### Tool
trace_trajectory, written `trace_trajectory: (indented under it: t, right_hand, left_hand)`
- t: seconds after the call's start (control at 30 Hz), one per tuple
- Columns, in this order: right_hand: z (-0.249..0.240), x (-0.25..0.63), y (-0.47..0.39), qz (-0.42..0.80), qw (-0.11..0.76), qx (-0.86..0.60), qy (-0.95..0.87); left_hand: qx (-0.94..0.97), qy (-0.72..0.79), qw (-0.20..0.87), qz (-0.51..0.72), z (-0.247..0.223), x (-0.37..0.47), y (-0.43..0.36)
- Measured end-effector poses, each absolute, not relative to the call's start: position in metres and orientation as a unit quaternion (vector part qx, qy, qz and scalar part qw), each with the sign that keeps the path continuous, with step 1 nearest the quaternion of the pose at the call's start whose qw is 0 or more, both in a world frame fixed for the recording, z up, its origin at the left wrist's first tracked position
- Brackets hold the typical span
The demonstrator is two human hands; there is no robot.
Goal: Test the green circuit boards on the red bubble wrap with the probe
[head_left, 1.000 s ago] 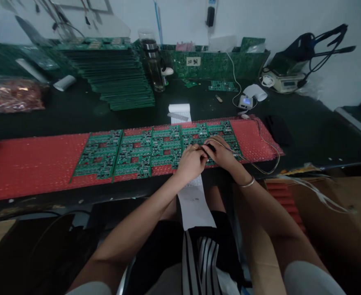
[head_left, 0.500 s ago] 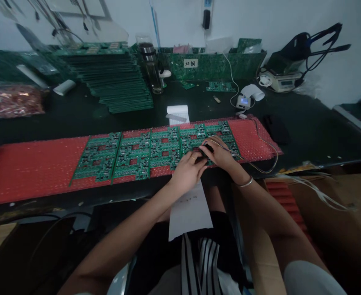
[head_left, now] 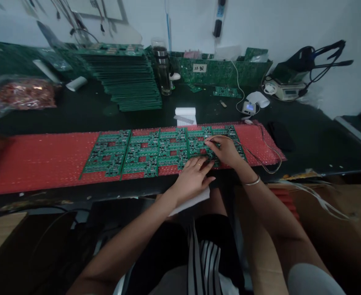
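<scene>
A row of green circuit boards (head_left: 141, 159) lies on red bubble wrap (head_left: 45, 157). My left hand (head_left: 192, 178) rests palm down at the near edge of the fourth board from the left, fingers stretched out and thumb apart. Just beyond it, my right hand (head_left: 226, 151) is closed in a pinch over the boards on the right. Thin wires (head_left: 254, 155) run into this hand and loop off to the right. Whatever tip sits between its fingertips is too small to make out. Under my left wrist, a sheet of white paper (head_left: 192, 201) partly shows.
Behind the boards are a notepad (head_left: 185, 111) with a ruler, a tall stack of boards (head_left: 131, 82) and a glass bottle (head_left: 162, 71). A small meter (head_left: 248, 107) with a lit screen stands back right, near a scale (head_left: 286, 92). A bag of copper-coloured parts (head_left: 26, 94) lies left.
My hands were close together over a dark thing; now the right hand has drawn apart, up over the boards, pinching the wires. My left hand has flattened out. The view has shifted slightly.
</scene>
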State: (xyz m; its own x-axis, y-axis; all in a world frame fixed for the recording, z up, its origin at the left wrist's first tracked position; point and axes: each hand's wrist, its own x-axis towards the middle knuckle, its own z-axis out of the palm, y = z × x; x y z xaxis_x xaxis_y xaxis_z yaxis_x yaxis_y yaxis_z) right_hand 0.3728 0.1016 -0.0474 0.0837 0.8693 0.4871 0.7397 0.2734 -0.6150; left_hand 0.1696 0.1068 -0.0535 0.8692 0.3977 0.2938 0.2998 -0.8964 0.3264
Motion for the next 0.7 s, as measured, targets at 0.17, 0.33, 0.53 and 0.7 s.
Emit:
trace_trajectory:
  t: [0.17, 0.33, 0.53, 0.7]
  right_hand:
    - [-0.053, 0.362, 0.120, 0.064, 0.391, -0.556, -0.731]
    - [-0.058, 0.361, 0.118, 0.071, 0.361, -0.541, -0.756]
    - [-0.060, 0.360, 0.116, 0.073, 0.346, -0.542, -0.762]
    - [-0.065, 0.358, 0.118, 0.062, 0.353, -0.537, -0.764]
  left_hand:
    - [0.950, 0.168, 0.180, 0.191, -0.045, 0.147, 0.100]
    - [0.942, 0.194, 0.169, 0.218, -0.053, 0.123, 0.092]
    - [0.920, 0.249, 0.115, 0.282, -0.076, 0.103, 0.079]
    - [0.908, 0.262, 0.076, 0.319, -0.091, 0.089, 0.074]
